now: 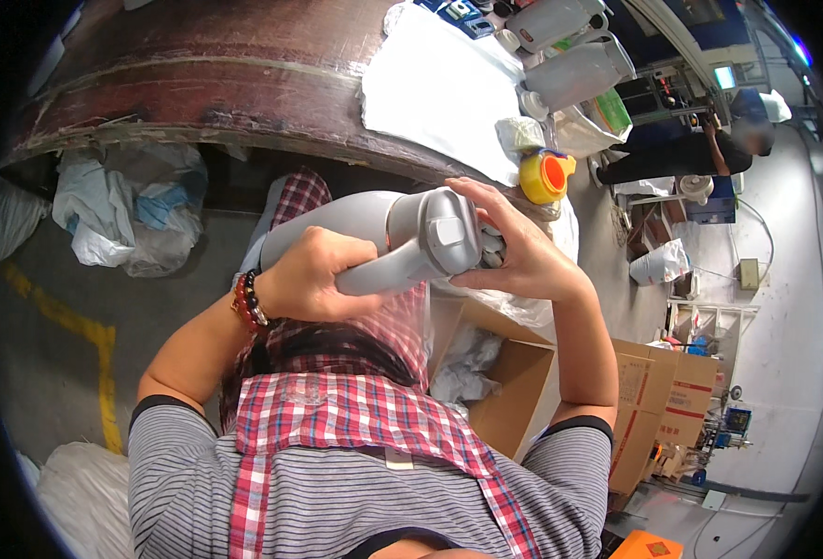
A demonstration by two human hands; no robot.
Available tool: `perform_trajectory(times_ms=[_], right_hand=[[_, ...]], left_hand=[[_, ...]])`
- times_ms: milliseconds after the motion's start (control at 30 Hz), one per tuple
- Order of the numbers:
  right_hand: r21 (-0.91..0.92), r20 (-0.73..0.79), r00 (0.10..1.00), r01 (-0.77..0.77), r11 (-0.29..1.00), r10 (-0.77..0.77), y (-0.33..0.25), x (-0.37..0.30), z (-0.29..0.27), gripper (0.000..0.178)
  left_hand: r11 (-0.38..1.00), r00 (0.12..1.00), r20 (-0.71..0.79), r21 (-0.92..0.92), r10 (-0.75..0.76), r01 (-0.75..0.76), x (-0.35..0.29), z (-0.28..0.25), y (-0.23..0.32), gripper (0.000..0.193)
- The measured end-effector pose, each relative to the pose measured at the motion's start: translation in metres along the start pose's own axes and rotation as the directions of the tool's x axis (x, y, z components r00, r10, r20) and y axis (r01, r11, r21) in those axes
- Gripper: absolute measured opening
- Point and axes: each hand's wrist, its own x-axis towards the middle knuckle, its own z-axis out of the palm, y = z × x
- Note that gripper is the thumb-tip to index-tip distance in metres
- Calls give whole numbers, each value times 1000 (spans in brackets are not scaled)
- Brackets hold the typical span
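Note:
A grey thermos jug (346, 214) lies tilted on its side across my lap, its lidded end pointing right. My left hand (313, 275) is closed around the jug's handle; a beaded bracelet (251, 300) circles that wrist. At the other end, my right hand (528, 256) cups the lid (448, 233), with the fingers over its far edge and the thumb along its near edge. Something small and grey shows between the right thumb and fingers; what it is I cannot make out. The jug's base is partly hidden behind my left hand and forearm.
Beyond my knees runs a worn reddish-brown workbench (244, 88) with a white sheet (430, 93). More grey jugs (579, 74) and a yellow-and-orange round object (545, 177) are at its right. An open cardboard box (514, 396) stands by my right side, plastic bags (132, 210) left. A person (672, 158) stands far right.

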Motion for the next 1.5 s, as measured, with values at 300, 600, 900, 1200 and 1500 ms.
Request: perform_trajectory(times_ms=[300, 600, 900, 1200, 1500], right_hand=[[-249, 132, 988, 106, 963, -75, -5, 10, -11, 91], [-405, 3, 991, -123, 906, 136, -17, -2, 8, 92], [-459, 169, 985, 97, 883, -21, -7, -5, -10, 88], [-515, 179, 984, 102, 851, -9, -9, -6, 0, 92], [-466, 206, 967, 231, 854, -149, -2, -6, -1, 93]], left_hand=[[979, 994, 72, -181, -81, 93, 7, -13, -7, 15], [998, 997, 72, -49, -39, 43, 14, -5, 0, 21], [1000, 998, 69, -19, 12, -10, 15, 5, -4, 20], [999, 995, 104, -35, 13, -10, 12, 10, -14, 20], [1000, 991, 134, -14, -16, 18, 8, 8, -13, 26]])
